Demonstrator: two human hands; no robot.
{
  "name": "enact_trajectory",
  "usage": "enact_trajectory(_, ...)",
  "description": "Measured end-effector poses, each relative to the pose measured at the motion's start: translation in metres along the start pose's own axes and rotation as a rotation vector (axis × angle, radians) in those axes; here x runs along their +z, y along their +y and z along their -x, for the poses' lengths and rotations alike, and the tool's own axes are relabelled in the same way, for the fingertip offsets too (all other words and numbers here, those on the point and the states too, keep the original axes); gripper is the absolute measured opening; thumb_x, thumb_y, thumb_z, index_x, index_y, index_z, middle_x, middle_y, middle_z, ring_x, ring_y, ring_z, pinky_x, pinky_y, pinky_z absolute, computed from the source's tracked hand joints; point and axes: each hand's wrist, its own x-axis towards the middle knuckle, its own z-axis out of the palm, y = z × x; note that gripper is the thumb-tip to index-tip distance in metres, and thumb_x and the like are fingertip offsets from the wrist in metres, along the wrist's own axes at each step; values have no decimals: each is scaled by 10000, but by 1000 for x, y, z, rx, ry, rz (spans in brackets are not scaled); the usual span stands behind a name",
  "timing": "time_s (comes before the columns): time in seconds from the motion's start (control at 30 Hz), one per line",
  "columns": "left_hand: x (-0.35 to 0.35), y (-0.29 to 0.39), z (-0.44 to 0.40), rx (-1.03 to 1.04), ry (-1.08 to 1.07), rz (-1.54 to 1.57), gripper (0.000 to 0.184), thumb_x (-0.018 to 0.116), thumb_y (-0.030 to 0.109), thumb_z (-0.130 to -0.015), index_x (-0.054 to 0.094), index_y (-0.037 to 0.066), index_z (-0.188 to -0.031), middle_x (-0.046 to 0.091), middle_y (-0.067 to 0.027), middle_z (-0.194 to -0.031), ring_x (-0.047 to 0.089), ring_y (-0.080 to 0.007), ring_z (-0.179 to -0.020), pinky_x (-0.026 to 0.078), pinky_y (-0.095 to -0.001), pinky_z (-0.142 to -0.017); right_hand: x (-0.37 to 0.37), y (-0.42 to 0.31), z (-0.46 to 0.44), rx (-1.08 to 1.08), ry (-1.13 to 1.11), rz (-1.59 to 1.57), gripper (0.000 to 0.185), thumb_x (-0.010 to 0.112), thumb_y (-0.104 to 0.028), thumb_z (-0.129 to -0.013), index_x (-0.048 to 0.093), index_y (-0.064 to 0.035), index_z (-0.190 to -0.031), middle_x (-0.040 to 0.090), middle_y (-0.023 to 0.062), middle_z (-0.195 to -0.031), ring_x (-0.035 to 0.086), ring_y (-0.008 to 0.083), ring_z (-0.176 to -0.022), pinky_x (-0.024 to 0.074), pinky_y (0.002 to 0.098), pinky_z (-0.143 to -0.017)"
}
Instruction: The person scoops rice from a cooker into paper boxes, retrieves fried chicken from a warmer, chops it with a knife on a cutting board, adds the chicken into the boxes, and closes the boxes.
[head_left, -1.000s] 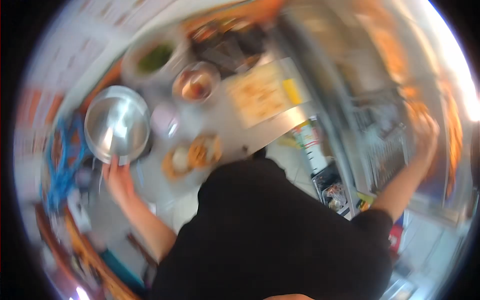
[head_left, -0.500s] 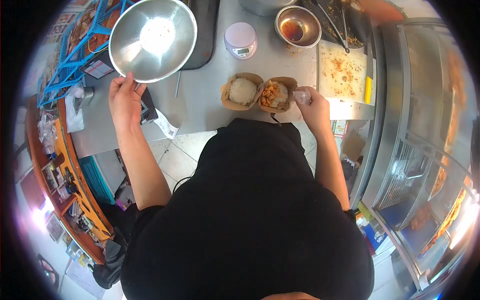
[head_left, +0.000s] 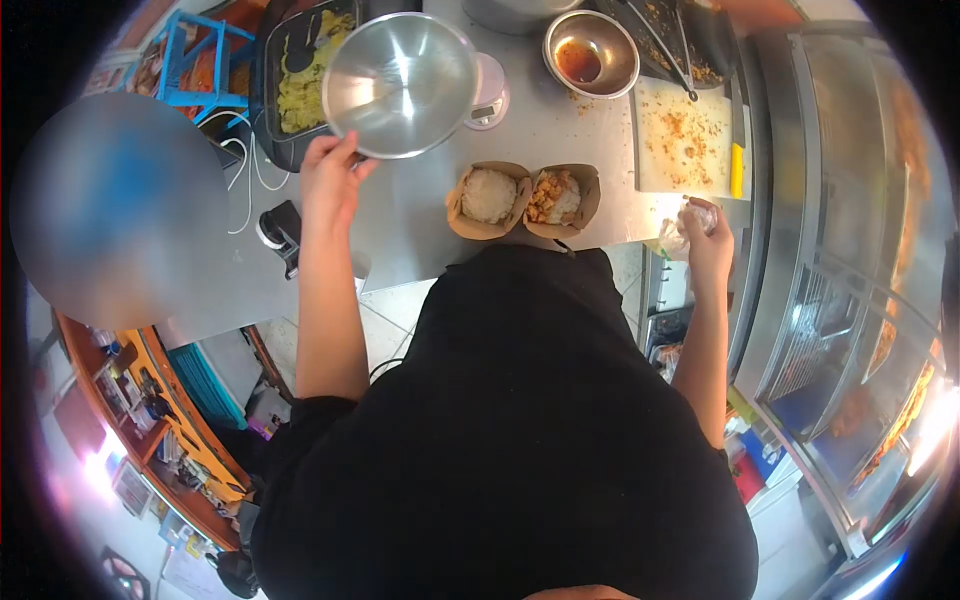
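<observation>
Since the earlier frame, the wide, shiny, round steel mixing bowl [head_left: 400, 90] has shifted to the right and now partly covers the round, pale lilac kitchen scale [head_left: 494, 80]. The person's right hand [head_left: 711, 245] has left the side of the food boxes and is now further right, near the counter's front edge.

The left hand [head_left: 332, 190] grasps the bowl by its near rim, which tilts the open inside into view. The right hand's fingers are closed around a crumpled piece of clear plastic [head_left: 704, 214], just below the white cutting board [head_left: 650, 182], which is scattered with brown crumbs. A knife with a yellow handle [head_left: 737, 172] lies along the board's right side.

Between the hands, two open brown cardboard boxes [head_left: 457, 206] stand side by side on the grey steel counter [head_left: 420, 205]. The left one holds white rice [head_left: 490, 195]; the right one holds rice with orange-brown pieces.

Beyond them is a small steel bowl [head_left: 613, 48] of reddish-brown liquid. Behind the mixing bowl, a black tray [head_left: 268, 100] of yellow-green food [head_left: 302, 105] shows partly.
</observation>
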Motion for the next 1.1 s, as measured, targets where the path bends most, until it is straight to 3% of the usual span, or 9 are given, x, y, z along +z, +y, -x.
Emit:
enact_trajectory(0.23,70,-43,-43,-155,-121,-55,127,564,-6,-901,445,-2,-944,569,-172,-997,614,-296,-923,546,-539,-828,-12,34,27,69,72,14,220,622,-133,-866,664,-39,-1060,652,46,-809,595,115,-724,473,263,-700)
enact_trajectory(0.4,74,-69,-85,-225,-154,-32,267,481,3,-935,436,-58,-1191,503,-230,-1189,549,-353,-1099,482,-563,-964,-30,55,54,179,176,8,225,636,-174,-861,661,-47,-1044,646,46,-796,584,114,-737,461,273,-688)
enact_trajectory(0.53,76,-68,-89,-254,-143,-34,334,423,70,-983,399,-62,-1288,442,-200,-1320,477,-336,-1212,425,-535,-1046,-49,85,76,208,303,-123,217,632,-178,-862,661,-53,-1037,639,31,-780,560,104,-708,451,267,-667)
enact_trajectory(0.7,90,-61,-71,-278,-70,-163,362,457,136,-985,399,-56,-1285,453,-187,-1276,474,-333,-1209,457,-513,-1014,-72,139,66,341,397,-290,217,630,-180,-872,666,-46,-1039,640,14,-790,552,85,-690,446,262,-645)
enact_trajectory(0.77,84,-62,-68,-285,-2,-201,439,536,215,-962,393,-18,-1306,451,-180,-1266,496,-338,-1163,463,-508,-977,-84,148,51,312,342,-331,217,629,-178,-873,667,-40,-1036,642,14,-796,554,87,-689,445,258,-640)
enact_trajectory(0.93,83,-67,-51,-244,35,-221,527,557,275,-956,346,-9,-1347,413,-197,-1331,479,-358,-1185,463,-495,-955,-104,165,-24,167,223,-341,183,632,-149,-875,671,-34,-1010,644,18,-817,560,90,-690,443,246,-630)
enact_trajectory(1.0,98,-63,-43,-214,41,-195,564,561,298,-954,324,-8,-1365,399,-203,-1352,465,-366,-1204,462,-495,-947,-112,153,-60,145,119,-355,190,629,-157,-884,656,-26,-1019,662,24,-903,597,109,-788,468,261,-710)
enact_trajectory(1.07,113,-64,-23,-218,164,-247,614,557,326,-953,281,3,-1398,386,-215,-1374,452,-385,-1223,453,-504,-954,-109,144,-91,-20,55,-245,206,641,-169,-865,661,-47,-1029,658,41,-835,600,117,-752,482,278,-695)
enact_trajectory(1.1,109,-66,-19,-191,187,-228,641,550,326,-954,243,8,-1418,341,-217,-1412,434,-392,-1243,439,-521,-966,-112,128,-106,17,-63,-106,220,641,-155,-847,658,-54,-1042,677,78,-870,638,161,-829,498,301,-756)
